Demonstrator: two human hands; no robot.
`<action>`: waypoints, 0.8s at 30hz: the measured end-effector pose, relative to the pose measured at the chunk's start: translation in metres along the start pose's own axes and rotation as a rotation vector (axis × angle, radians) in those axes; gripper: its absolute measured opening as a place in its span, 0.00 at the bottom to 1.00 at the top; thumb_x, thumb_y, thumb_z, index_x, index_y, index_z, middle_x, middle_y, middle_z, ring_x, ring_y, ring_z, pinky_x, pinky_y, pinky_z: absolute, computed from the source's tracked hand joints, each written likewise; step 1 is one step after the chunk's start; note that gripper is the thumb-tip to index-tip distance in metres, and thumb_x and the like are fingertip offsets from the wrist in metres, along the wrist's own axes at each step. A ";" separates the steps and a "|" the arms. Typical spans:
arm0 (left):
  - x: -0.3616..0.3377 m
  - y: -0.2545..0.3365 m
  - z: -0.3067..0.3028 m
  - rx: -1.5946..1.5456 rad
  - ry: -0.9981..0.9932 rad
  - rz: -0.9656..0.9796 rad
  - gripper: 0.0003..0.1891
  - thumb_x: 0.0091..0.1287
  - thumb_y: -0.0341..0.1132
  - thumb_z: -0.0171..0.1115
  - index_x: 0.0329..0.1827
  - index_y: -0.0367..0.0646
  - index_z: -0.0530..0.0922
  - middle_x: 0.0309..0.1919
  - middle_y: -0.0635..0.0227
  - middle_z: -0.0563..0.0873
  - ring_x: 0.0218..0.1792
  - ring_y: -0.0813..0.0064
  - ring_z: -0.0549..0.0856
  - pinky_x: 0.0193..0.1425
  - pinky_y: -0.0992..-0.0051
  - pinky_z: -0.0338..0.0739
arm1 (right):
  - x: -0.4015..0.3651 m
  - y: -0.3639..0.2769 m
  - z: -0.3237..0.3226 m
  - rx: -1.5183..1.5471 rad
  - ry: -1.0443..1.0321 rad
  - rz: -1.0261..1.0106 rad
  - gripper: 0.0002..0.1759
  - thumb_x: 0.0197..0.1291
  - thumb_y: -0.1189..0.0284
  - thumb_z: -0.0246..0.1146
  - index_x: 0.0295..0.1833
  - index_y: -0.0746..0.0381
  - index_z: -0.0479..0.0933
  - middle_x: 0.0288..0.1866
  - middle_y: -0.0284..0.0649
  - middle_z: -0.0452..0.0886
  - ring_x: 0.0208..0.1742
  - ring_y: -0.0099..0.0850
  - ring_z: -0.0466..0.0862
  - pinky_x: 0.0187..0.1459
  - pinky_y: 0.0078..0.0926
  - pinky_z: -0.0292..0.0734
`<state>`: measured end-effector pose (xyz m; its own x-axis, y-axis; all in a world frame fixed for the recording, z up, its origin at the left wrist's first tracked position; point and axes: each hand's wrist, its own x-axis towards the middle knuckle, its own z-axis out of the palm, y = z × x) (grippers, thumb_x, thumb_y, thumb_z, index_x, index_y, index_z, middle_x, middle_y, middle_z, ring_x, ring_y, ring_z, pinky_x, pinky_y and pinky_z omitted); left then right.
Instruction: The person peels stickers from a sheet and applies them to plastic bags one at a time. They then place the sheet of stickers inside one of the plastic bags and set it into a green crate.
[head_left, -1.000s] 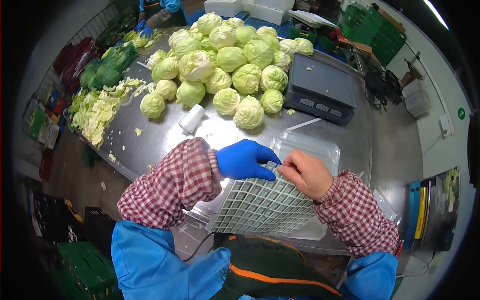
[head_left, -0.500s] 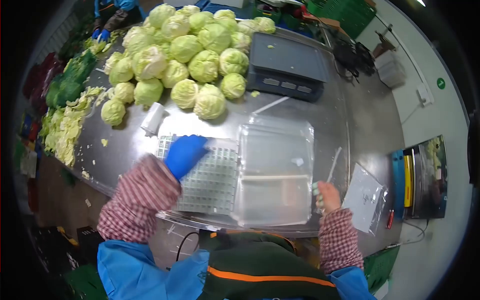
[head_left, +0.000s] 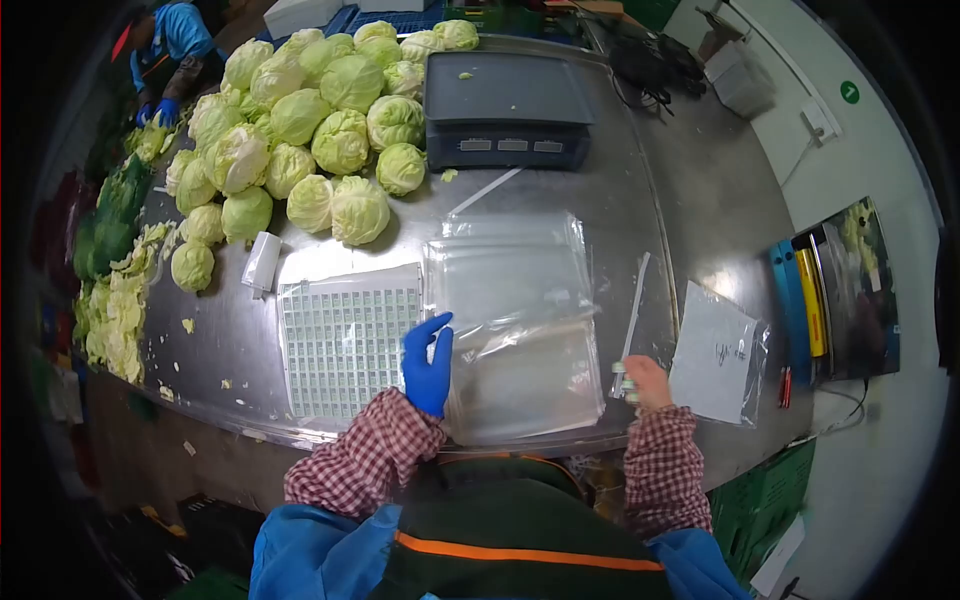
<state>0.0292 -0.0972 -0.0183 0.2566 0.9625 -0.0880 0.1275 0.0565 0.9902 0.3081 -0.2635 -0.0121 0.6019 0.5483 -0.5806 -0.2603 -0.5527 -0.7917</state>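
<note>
My left hand [head_left: 427, 372], in a blue glove, is over the left edge of a stack of clear plastic bags [head_left: 520, 270]. Its forefinger and thumb are apart, and I make out nothing held between them. Just left of it lies a sheet of small pale green stickers [head_left: 345, 345]. My bare right hand [head_left: 650, 382] is curled to the right of the bags, with several small stickers [head_left: 624, 381] at its fingertips. Close by that hand, a thin white strip [head_left: 637, 305] lies on the metal table.
A heap of cabbages [head_left: 310, 120] covers the back left, beside a grey scale [head_left: 508, 115]. A white roll [head_left: 262, 262] stands near the sticker sheet. Bagged paper [head_left: 715, 355] and folders [head_left: 800, 300] are at right. A co-worker [head_left: 175, 50] handles leaves at far left.
My left hand has moved right, from over the sticker sheet to the bags' left edge. My right hand stays beside the bags with stickers at its fingers. The view has shifted right.
</note>
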 end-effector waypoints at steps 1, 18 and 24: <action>-0.007 0.023 -0.006 0.202 0.052 0.309 0.13 0.58 0.35 0.58 0.45 0.41 0.76 0.41 0.61 0.79 0.41 0.68 0.77 0.46 0.72 0.71 | 0.007 0.014 0.014 -0.085 -0.047 -0.056 0.14 0.53 0.64 0.60 0.35 0.66 0.73 0.29 0.37 0.78 0.28 0.26 0.77 0.32 0.24 0.72; -0.020 -0.056 -0.008 0.574 -0.700 0.763 0.12 0.55 0.39 0.60 0.39 0.43 0.77 0.38 0.61 0.80 0.37 0.60 0.78 0.41 0.66 0.72 | 0.040 0.036 0.056 -0.489 -0.111 -0.214 0.17 0.46 0.72 0.65 0.41 0.63 0.69 0.31 0.41 0.77 0.34 0.29 0.78 0.35 0.26 0.73; -0.007 -0.068 -0.002 0.204 -0.420 -0.006 0.09 0.60 0.34 0.53 0.37 0.41 0.78 0.36 0.60 0.80 0.35 0.61 0.78 0.43 0.69 0.72 | 0.048 0.027 -0.023 -0.542 0.291 -0.209 0.16 0.44 0.74 0.65 0.39 0.63 0.70 0.27 0.35 0.74 0.31 0.23 0.76 0.31 0.22 0.71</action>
<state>0.0170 -0.1069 -0.0852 0.6159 0.7689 -0.1716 0.3048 -0.0317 0.9519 0.3478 -0.2664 -0.0567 0.7985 0.5278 -0.2895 0.2564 -0.7332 -0.6298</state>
